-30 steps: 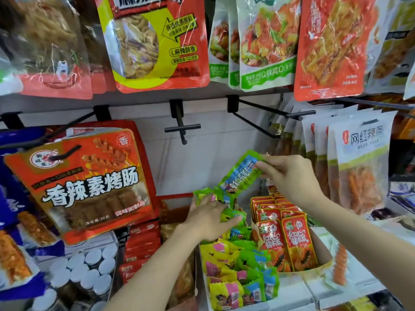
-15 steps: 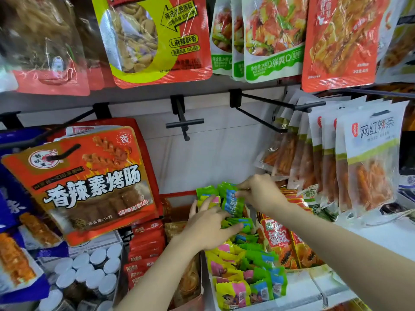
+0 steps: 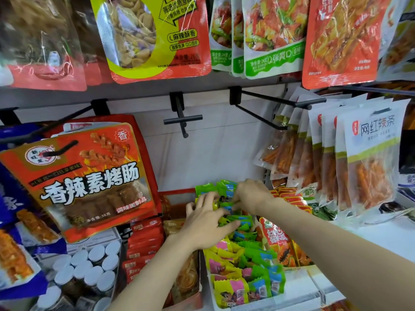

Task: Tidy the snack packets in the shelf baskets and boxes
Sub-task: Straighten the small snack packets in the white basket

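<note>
A white box (image 3: 294,295) on the lower shelf holds several small green, yellow and pink snack packets (image 3: 244,268) in rows. My left hand (image 3: 207,223) lies spread over the far rows, its straight fingers pressing on the green packets. My right hand (image 3: 252,195) reaches to the back of the box with curled fingers, pinching a green and blue packet (image 3: 226,189) that stands among the upright ones there. Orange-red packets (image 3: 277,242) stand in the compartment to the right of the box.
Red packets (image 3: 143,243) and white-lidded jars (image 3: 89,268) sit to the left. A large orange bag (image 3: 87,180) hangs at left, white-topped bags (image 3: 368,158) at right. Two bare black hooks (image 3: 183,118) jut out above the hands.
My right hand has brought the green and blue packet down from above the box into the back row. My left hand has slid forward over the packets. The camera has tilted down.
</note>
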